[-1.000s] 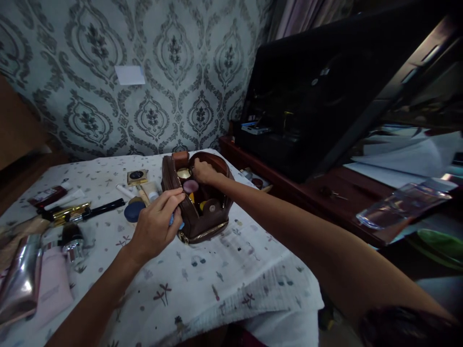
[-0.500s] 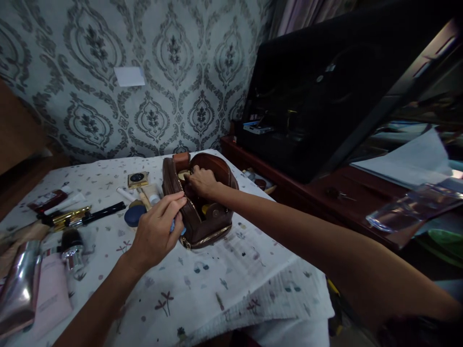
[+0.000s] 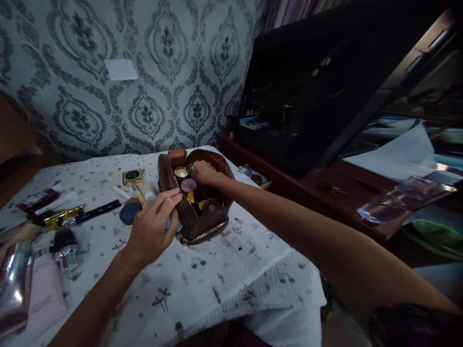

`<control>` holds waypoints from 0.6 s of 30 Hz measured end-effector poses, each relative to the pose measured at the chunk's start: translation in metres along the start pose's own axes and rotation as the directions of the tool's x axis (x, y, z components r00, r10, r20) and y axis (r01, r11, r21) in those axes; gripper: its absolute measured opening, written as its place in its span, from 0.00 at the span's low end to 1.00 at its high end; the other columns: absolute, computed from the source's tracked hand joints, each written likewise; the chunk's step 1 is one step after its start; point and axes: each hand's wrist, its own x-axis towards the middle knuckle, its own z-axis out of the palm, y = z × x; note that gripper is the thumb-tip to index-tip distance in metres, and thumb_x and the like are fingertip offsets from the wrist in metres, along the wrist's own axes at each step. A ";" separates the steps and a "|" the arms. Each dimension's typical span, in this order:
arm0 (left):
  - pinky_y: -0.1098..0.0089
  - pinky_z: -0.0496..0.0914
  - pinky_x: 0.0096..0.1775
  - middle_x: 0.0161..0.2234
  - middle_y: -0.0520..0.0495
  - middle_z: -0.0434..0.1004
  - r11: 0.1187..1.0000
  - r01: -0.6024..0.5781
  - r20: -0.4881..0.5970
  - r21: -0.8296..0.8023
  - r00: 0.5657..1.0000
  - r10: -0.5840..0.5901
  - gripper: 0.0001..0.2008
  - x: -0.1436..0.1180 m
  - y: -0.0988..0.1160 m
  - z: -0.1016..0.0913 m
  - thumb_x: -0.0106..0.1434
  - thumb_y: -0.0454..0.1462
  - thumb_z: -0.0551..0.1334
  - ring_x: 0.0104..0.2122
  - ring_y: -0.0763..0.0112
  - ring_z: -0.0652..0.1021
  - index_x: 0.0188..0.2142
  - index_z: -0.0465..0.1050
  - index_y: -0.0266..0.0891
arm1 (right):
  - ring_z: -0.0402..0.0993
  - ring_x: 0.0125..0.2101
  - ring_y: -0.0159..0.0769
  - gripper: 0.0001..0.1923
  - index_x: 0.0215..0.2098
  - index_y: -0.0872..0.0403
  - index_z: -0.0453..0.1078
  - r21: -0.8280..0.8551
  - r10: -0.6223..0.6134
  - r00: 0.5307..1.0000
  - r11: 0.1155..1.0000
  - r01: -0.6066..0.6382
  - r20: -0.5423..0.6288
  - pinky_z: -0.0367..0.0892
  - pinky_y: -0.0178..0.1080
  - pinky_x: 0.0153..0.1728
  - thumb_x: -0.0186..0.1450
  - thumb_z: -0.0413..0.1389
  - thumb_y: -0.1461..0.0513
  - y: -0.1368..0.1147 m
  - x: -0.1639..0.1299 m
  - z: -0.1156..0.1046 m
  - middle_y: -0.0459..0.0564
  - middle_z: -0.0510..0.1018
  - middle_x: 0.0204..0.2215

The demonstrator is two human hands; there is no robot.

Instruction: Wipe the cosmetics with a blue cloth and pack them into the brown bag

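A tabletop (image 3: pixel 202 289) covered by a pale cloth printed with small flowers is seen against a wall of grey damask wallpaper (image 3: pixel 152 72), on which a white card (image 3: pixel 121 69) is stuck. To the right a dark wooden cabinet (image 3: pixel 307 178) is set, with a large black case (image 3: pixel 318 86) propped on it and papers (image 3: pixel 398 149) beyond.

A brown leather pouch (image 3: pixel 202 217) is placed near the middle of the tabletop, its mouth open. Its near rim is pinched by the left hand (image 3: pixel 154 231), in which something blue is also held, though what it is cannot be made out. The right hand (image 3: pixel 203 171) is placed inside the far end of the mouth, closed on a small item by a gold lid (image 3: pixel 181 172). A mauve disc (image 3: pixel 188 185) is seen between the hands.

Compared with half a second ago, the right hand has been drawn back toward the far rim, so the mauve disc and gold lid are uncovered again. The left hand has stayed on the near rim.

Left of the pouch, a blue compact (image 3: pixel 130 213), a gold compact (image 3: pixel 132 176), a black pen (image 3: pixel 97 211) and a foil tube (image 3: pixel 14 284) are scattered. The tabletop's front edge falls away near the right forearm; open cloth is left in front of the pouch.
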 end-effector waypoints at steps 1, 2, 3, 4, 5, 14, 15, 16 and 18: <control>0.63 0.75 0.49 0.51 0.39 0.76 1.000 0.000 -0.005 -0.009 1.000 0.000 0.13 0.000 0.000 0.000 0.67 0.29 0.54 0.52 0.61 0.78 0.51 0.66 0.38 | 0.76 0.53 0.50 0.18 0.54 0.61 0.71 0.000 -0.005 1.000 1.000 0.005 -0.004 0.72 0.41 0.49 0.66 0.54 0.68 -0.001 0.001 0.003 0.67 0.77 0.51; 0.63 0.75 0.50 0.51 0.40 0.76 1.000 0.003 -0.014 -0.018 1.000 -0.003 0.14 -0.001 0.000 0.001 0.67 0.29 0.54 0.51 0.61 0.78 0.51 0.66 0.39 | 0.75 0.54 0.51 0.19 0.55 0.62 0.71 -0.001 -0.009 1.000 1.000 0.009 -0.013 0.72 0.41 0.49 0.66 0.55 0.68 -0.001 0.002 0.007 0.68 0.76 0.52; 0.63 0.75 0.50 0.51 0.40 0.76 1.000 0.007 -0.024 -0.029 1.000 -0.008 0.14 -0.001 0.000 0.001 0.67 0.29 0.54 0.51 0.62 0.78 0.51 0.66 0.40 | 0.75 0.54 0.51 0.20 0.56 0.62 0.70 -0.001 -0.014 1.000 1.000 0.014 -0.023 0.72 0.41 0.49 0.65 0.55 0.68 -0.002 0.003 0.010 0.68 0.76 0.53; 0.63 0.75 0.50 0.51 0.41 0.76 0.999 0.013 -0.033 -0.040 0.999 -0.014 0.15 -0.001 0.000 0.001 0.67 0.29 0.54 0.51 0.62 0.78 0.51 0.66 0.41 | 0.74 0.55 0.52 0.21 0.56 0.62 0.70 0.000 -0.018 0.999 1.000 0.018 -0.032 0.72 0.41 0.50 0.65 0.56 0.68 -0.002 0.004 0.013 0.68 0.75 0.54; 0.63 0.75 0.50 0.51 0.41 0.76 0.998 0.018 -0.039 -0.052 0.999 -0.020 0.15 -0.001 0.000 0.002 0.67 0.29 0.54 0.51 0.62 0.78 0.52 0.66 0.41 | 0.73 0.55 0.52 0.22 0.57 0.62 0.69 0.001 -0.022 0.999 1.000 0.022 -0.039 0.71 0.42 0.51 0.64 0.57 0.68 -0.003 0.005 0.014 0.68 0.75 0.54; 0.65 0.74 0.51 0.51 0.39 0.76 0.999 0.003 -0.044 -0.037 0.999 -0.004 0.14 -0.001 -0.001 0.003 0.67 0.28 0.55 0.52 0.63 0.77 0.51 0.66 0.38 | 0.75 0.54 0.52 0.19 0.53 0.65 0.70 0.046 -0.025 0.999 0.999 0.027 -0.047 0.71 0.41 0.49 0.64 0.56 0.70 -0.004 0.003 0.011 0.70 0.76 0.52; 0.65 0.74 0.51 0.51 0.38 0.75 1.000 -0.002 -0.041 -0.031 0.999 0.001 0.14 -0.001 -0.001 0.003 0.67 0.28 0.55 0.52 0.63 0.77 0.51 0.66 0.38 | 0.76 0.53 0.52 0.18 0.52 0.65 0.71 0.057 -0.022 0.998 0.998 0.025 -0.055 0.72 0.40 0.48 0.64 0.56 0.70 -0.004 0.002 0.008 0.70 0.76 0.52; 0.65 0.74 0.51 0.51 0.38 0.75 1.000 -0.004 -0.037 -0.024 0.999 0.003 0.14 0.000 -0.001 0.003 0.67 0.28 0.54 0.52 0.63 0.77 0.51 0.66 0.38 | 0.76 0.52 0.52 0.17 0.53 0.65 0.71 0.069 -0.019 0.997 0.997 0.024 -0.072 0.72 0.40 0.47 0.65 0.55 0.69 -0.003 0.001 0.004 0.69 0.76 0.51; 0.65 0.74 0.50 0.51 0.39 0.76 1.000 -0.011 -0.035 -0.013 0.999 0.011 0.15 0.000 -0.001 0.002 0.67 0.28 0.54 0.52 0.63 0.77 0.52 0.65 0.38 | 0.76 0.51 0.51 0.18 0.55 0.65 0.68 0.095 -0.022 0.991 0.995 0.035 -0.134 0.71 0.40 0.47 0.68 0.52 0.66 -0.002 -0.003 -0.007 0.69 0.76 0.51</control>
